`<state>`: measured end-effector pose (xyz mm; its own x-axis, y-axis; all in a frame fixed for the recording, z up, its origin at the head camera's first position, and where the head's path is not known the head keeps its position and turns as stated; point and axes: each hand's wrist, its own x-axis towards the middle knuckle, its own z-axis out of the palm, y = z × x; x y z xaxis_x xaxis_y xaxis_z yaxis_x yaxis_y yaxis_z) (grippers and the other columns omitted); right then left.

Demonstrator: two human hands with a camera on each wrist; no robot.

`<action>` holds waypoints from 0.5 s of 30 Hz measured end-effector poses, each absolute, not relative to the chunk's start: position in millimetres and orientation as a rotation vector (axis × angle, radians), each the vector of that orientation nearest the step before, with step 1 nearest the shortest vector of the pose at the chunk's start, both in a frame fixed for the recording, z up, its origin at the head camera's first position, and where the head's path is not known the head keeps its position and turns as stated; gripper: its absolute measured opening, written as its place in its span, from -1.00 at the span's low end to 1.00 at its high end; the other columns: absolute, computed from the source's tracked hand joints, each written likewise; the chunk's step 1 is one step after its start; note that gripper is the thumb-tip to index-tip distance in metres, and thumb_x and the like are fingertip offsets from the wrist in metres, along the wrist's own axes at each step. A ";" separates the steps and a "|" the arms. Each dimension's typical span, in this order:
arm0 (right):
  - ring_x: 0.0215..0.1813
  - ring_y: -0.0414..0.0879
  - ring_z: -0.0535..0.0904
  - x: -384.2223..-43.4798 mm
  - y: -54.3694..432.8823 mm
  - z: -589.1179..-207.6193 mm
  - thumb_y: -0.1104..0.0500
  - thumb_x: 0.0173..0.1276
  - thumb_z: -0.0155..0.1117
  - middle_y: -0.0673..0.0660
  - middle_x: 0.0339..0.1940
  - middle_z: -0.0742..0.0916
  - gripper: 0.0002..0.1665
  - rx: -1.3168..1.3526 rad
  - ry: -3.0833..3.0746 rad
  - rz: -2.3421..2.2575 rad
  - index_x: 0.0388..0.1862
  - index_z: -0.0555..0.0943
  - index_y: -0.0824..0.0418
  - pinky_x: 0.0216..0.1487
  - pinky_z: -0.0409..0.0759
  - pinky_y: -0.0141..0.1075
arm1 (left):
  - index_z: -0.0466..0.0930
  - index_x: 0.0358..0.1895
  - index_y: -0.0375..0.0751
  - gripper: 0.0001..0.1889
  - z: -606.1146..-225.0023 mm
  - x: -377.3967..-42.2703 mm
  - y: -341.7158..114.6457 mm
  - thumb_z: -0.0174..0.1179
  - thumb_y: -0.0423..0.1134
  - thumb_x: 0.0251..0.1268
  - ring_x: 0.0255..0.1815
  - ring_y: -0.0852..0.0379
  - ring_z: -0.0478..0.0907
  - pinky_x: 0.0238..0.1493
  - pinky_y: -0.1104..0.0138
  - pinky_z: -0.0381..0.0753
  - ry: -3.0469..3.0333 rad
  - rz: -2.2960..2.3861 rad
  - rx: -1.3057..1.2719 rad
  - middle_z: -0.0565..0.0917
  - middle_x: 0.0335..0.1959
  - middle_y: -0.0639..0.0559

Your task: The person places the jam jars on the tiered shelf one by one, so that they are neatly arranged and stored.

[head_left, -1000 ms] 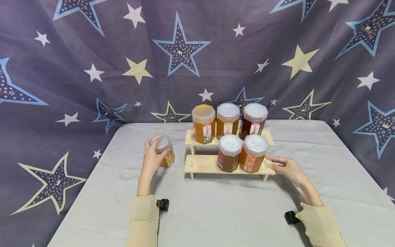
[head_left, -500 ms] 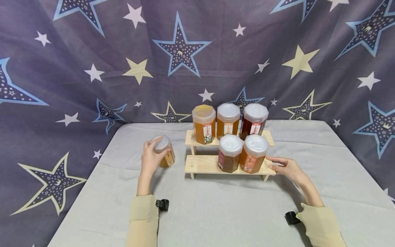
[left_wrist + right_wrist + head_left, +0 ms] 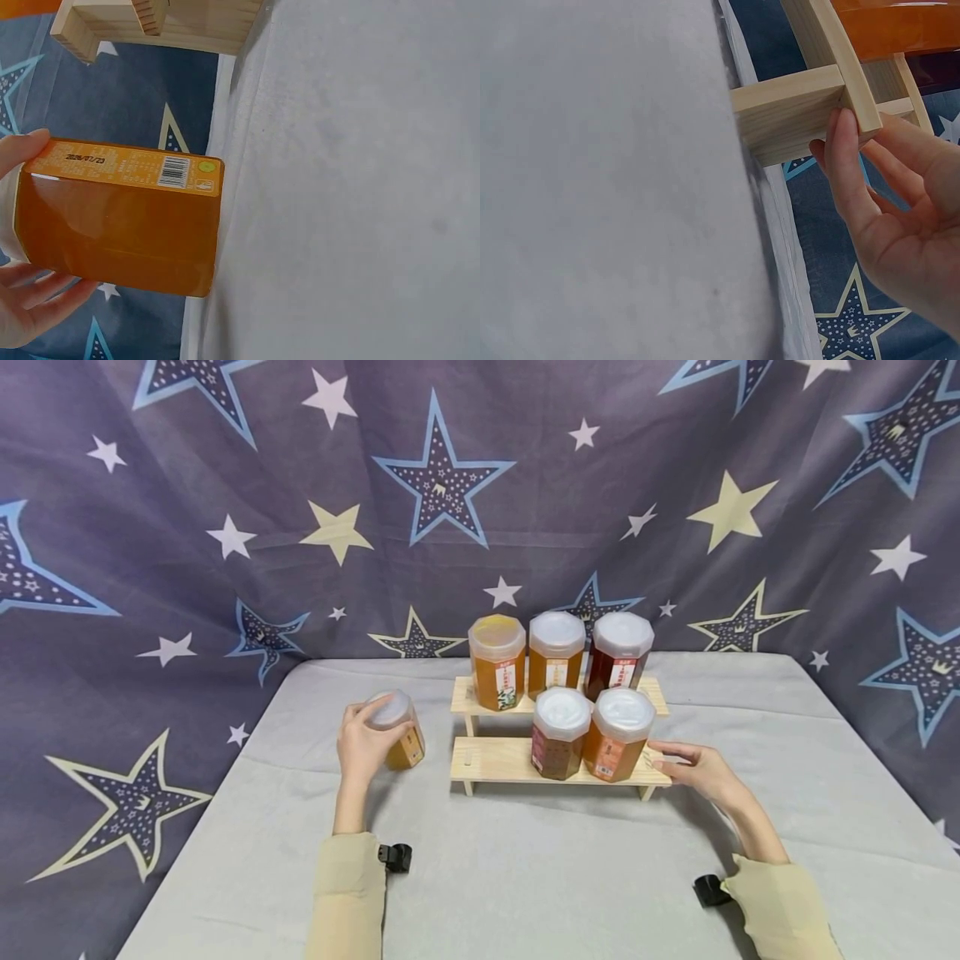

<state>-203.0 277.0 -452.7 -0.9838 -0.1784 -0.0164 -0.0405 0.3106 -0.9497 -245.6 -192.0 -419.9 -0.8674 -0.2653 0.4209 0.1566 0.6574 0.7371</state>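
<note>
At the left of the head view stands an octagonal jar of amber honey [image 3: 406,750] with a pale lid and an orange label. My left hand [image 3: 362,747] grips it near the lid, thumb on the near side and fingers round the far side. In the left wrist view, the honey jar [image 3: 120,232] shows its barcode label between thumb and fingers. My right hand [image 3: 701,770] pinches the right end of the lower step of a two-tier wooden rack [image 3: 491,760]. In the right wrist view, the thumb presses against the plank end of the rack [image 3: 795,105].
On the upper tier sit an amber jar [image 3: 497,681], another amber jar [image 3: 553,664] and a dark red jar [image 3: 615,668]. Below them are a brownish jar [image 3: 557,752] and an orange jar [image 3: 613,752]. A grey cloth [image 3: 525,877] covers the table; a starry curtain [image 3: 465,585] hangs behind.
My left hand has shifted slightly to the left on the jar, while the jar stays almost in place. My right hand and the rack show no visible movement.
</note>
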 end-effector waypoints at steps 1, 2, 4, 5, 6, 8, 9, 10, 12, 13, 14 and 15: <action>-0.33 -0.35 0.56 -202.9 277.2 -452.6 0.21 0.16 0.23 -0.22 -0.24 0.63 -0.41 -0.207 2.444 -1.767 0.09 0.36 0.55 -0.33 0.55 -0.38 | 0.60 -0.07 -0.08 -0.47 -419.4 -245.3 -192.1 0.44 -0.08 -0.29 -0.12 -0.15 0.43 -0.10 0.01 0.37 -2.364 -1.123 0.092 0.46 -0.12 -0.19; -0.33 -0.36 0.56 -202.7 277.2 -452.6 0.21 0.17 0.23 -0.24 -0.25 0.63 -0.41 -0.209 2.443 -1.768 0.09 0.36 0.55 -0.33 0.55 -0.38 | 0.60 -0.08 -0.08 -0.47 -418.5 -244.8 -192.2 0.44 -0.08 -0.30 -0.12 -0.15 0.43 -0.09 0.01 0.37 -2.356 -1.125 0.098 0.46 -0.12 -0.19; -0.33 -0.36 0.56 -202.7 277.4 -452.9 0.21 0.17 0.23 -0.25 -0.24 0.63 -0.41 -0.210 2.442 -1.767 0.09 0.35 0.55 -0.32 0.55 -0.38 | 0.60 -0.08 -0.08 -0.47 -416.1 -243.4 -192.1 0.44 -0.08 -0.30 -0.12 -0.14 0.43 -0.09 0.02 0.36 -2.343 -1.131 0.113 0.46 -0.13 -0.18; -0.33 -0.36 0.56 -202.8 277.6 -453.1 0.22 0.17 0.23 -0.24 -0.24 0.63 -0.41 -0.213 2.442 -1.766 0.09 0.35 0.55 -0.32 0.55 -0.39 | 0.60 -0.08 -0.08 -0.47 -414.4 -242.6 -191.9 0.44 -0.08 -0.30 -0.12 -0.13 0.42 -0.09 0.02 0.36 -2.334 -1.135 0.117 0.46 -0.13 -0.18; -0.33 -0.36 0.56 -202.9 277.6 -453.2 0.22 0.17 0.23 -0.25 -0.24 0.63 -0.42 -0.216 2.440 -1.768 0.09 0.35 0.55 -0.32 0.55 -0.39 | 0.60 -0.08 -0.08 -0.47 -412.7 -241.8 -191.4 0.44 -0.07 -0.30 -0.14 -0.12 0.42 -0.11 0.03 0.36 -2.326 -1.138 0.118 0.46 -0.15 -0.17; -0.34 -0.36 0.56 -203.0 277.6 -453.4 0.22 0.17 0.23 -0.24 -0.26 0.63 -0.42 -0.219 2.435 -1.773 0.08 0.35 0.56 -0.33 0.55 -0.39 | 0.60 -0.08 -0.08 -0.47 -409.5 -240.4 -190.3 0.44 -0.07 -0.30 -0.18 -0.10 0.42 -0.13 0.05 0.36 -2.310 -1.138 0.113 0.46 -0.18 -0.16; -0.34 -0.35 0.56 -203.1 277.5 -453.3 0.22 0.17 0.23 -0.23 -0.27 0.64 -0.42 -0.223 2.433 -1.776 0.08 0.35 0.56 -0.33 0.55 -0.39 | 0.60 -0.08 -0.07 -0.47 -408.1 -239.8 -189.8 0.44 -0.06 -0.30 -0.21 -0.09 0.41 -0.15 0.06 0.37 -2.304 -1.138 0.108 0.45 -0.19 -0.15; -0.34 -0.35 0.56 -203.1 277.5 -453.2 0.22 0.17 0.22 -0.23 -0.27 0.64 -0.42 -0.224 2.431 -1.778 0.08 0.35 0.56 -0.33 0.55 -0.39 | 0.61 -0.08 -0.08 -0.47 -406.9 -239.3 -189.1 0.44 -0.06 -0.30 -0.22 -0.08 0.41 -0.16 0.07 0.37 -2.298 -1.134 0.101 0.46 -0.19 -0.15; -0.35 -0.35 0.56 -203.2 277.4 -452.9 0.23 0.17 0.22 -0.22 -0.29 0.65 -0.42 -0.222 2.427 -1.780 0.08 0.35 0.57 -0.33 0.55 -0.39 | 0.61 -0.09 -0.06 -0.47 -404.6 -238.2 -187.6 0.44 -0.05 -0.30 -0.24 -0.07 0.40 -0.17 0.08 0.37 -2.292 -1.127 0.092 0.46 -0.20 -0.14; -0.35 -0.35 0.56 -203.1 277.4 -452.6 0.22 0.17 0.23 -0.22 -0.29 0.65 -0.42 -0.218 2.427 -1.781 0.08 0.36 0.57 -0.34 0.55 -0.40 | 0.61 -0.09 -0.07 -0.47 -403.6 -237.7 -187.0 0.44 -0.06 -0.30 -0.23 -0.07 0.41 -0.16 0.08 0.37 -2.290 -1.120 0.088 0.46 -0.20 -0.14; -0.35 -0.35 0.56 -203.1 277.4 -452.4 0.22 0.17 0.23 -0.22 -0.28 0.65 -0.42 -0.215 2.427 -1.782 0.07 0.35 0.57 -0.33 0.55 -0.39 | 0.61 -0.09 -0.07 -0.47 -402.7 -237.4 -186.4 0.44 -0.06 -0.31 -0.22 -0.07 0.41 -0.16 0.07 0.37 -2.288 -1.119 0.085 0.46 -0.20 -0.14; -0.35 -0.35 0.56 -203.0 277.5 -452.1 0.23 0.17 0.22 -0.21 -0.28 0.65 -0.42 -0.216 2.426 -1.781 0.08 0.35 0.57 -0.33 0.55 -0.39 | 0.61 -0.09 -0.07 -0.47 -401.5 -236.8 -185.6 0.44 -0.06 -0.31 -0.21 -0.08 0.41 -0.15 0.07 0.37 -2.283 -1.120 0.080 0.46 -0.20 -0.14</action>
<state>-203.0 277.5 -452.1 -0.9822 -0.1872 -0.0152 -0.0415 0.2956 -0.9544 -236.8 -185.6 -401.5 -0.8251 -0.2992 0.4793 0.1957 0.6444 0.7392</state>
